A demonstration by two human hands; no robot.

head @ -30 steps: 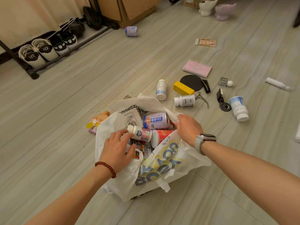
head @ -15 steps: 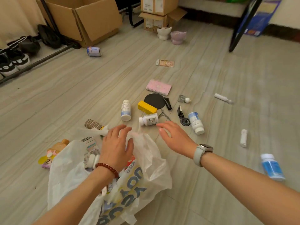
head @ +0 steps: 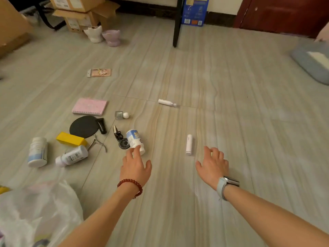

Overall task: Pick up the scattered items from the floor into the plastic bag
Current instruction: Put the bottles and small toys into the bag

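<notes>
White blue-labelled bottle point(head: 135, 140), print unreadable, at left hand point(head: 136, 167) fingertips.

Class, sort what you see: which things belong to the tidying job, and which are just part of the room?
Job: plastic bag, pink notebook, yellow box, blue-labelled bottle, white tube.

Room: cardboard boxes, two pots, grey cushion.

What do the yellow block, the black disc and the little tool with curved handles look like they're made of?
Yellow block: probably a cardboard box, with sharp edges and flat matte faces, though plastic is possible. Black disc: thin and dull, no shine, perhaps rubber, felt or card; I can't tell which. Tool: metal, judging by its silvery glinting curved handles.
</notes>
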